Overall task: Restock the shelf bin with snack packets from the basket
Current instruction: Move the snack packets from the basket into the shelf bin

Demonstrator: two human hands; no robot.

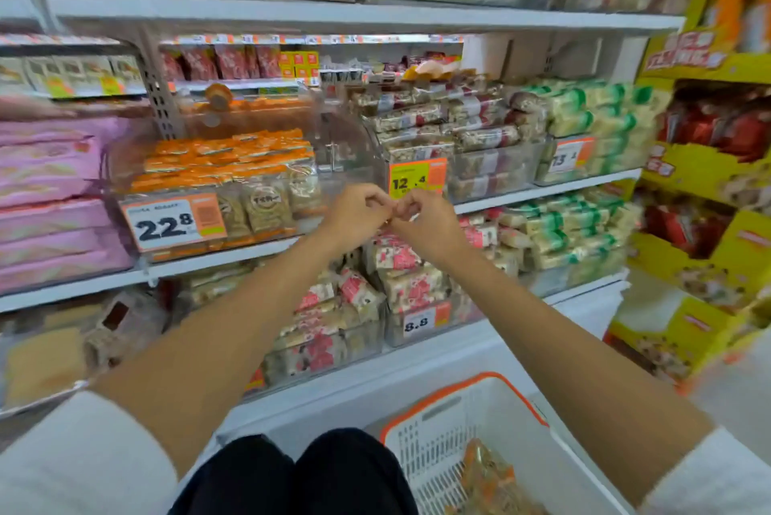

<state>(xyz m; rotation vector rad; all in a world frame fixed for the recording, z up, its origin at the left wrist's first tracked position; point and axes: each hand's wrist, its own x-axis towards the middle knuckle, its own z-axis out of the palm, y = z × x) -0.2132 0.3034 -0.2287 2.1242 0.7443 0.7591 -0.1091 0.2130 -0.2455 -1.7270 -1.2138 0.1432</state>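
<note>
The clear shelf bin (pixel 333 164) on the middle shelf holds rows of orange-topped snack packets (pixel 225 164) and carries a 22.8 price tag. My left hand (pixel 354 214) and my right hand (pixel 425 222) meet fingertip to fingertip in front of the bin's right front corner. The fingers of both are curled. I cannot make out anything held between them. At the bottom right stands the white basket (pixel 442 393) with an orange rim, and several orange snack packets (pixel 488 477) lie in it.
Neighbouring bins hold red-and-white packets (pixel 421 126) and green-and-white packets (pixel 584 114). Pink boxes (pixel 50 189) fill the left. The lower shelf (pixel 417 364) has more red-patterned packets. A yellow display stand (pixel 701 189) rises at the right.
</note>
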